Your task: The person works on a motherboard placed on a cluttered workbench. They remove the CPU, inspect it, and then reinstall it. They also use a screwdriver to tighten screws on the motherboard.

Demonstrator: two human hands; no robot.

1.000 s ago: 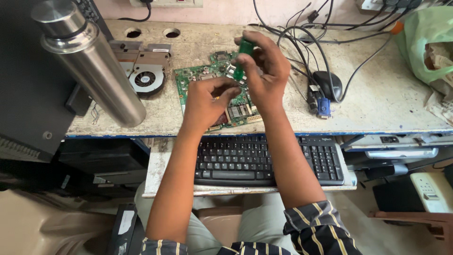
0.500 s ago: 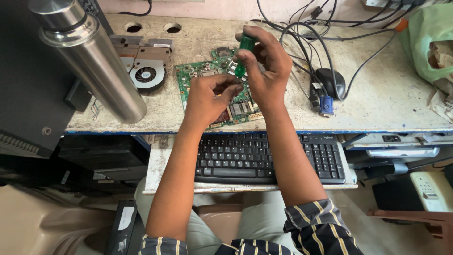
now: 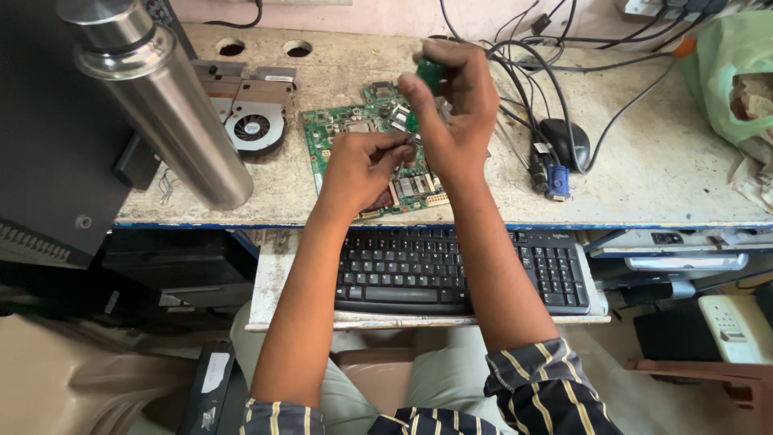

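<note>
A green circuit board [image 3: 342, 133] lies flat on the worn desk [image 3: 660, 161], partly hidden by both hands. My right hand [image 3: 455, 113] is held above the board, closed around a screwdriver with a green handle [image 3: 429, 72] that points down at the board. My left hand [image 3: 362, 165] hovers over the board's near half, its fingertips pinched together beside the screwdriver's shaft. What the fingertips pinch is too small to tell.
A steel flask [image 3: 165, 113] stands tilted at the left. A cooling fan with heatsink [image 3: 251, 121] lies behind the board. Black mouse [image 3: 565, 141], blue plug [image 3: 557, 181] and cables lie to the right. A black keyboard [image 3: 459, 270] sits on a tray below the desk edge.
Both hands have stayed over the board, shifting only slightly; the right hand with the screwdriver has risen a little toward the back of the desk.
</note>
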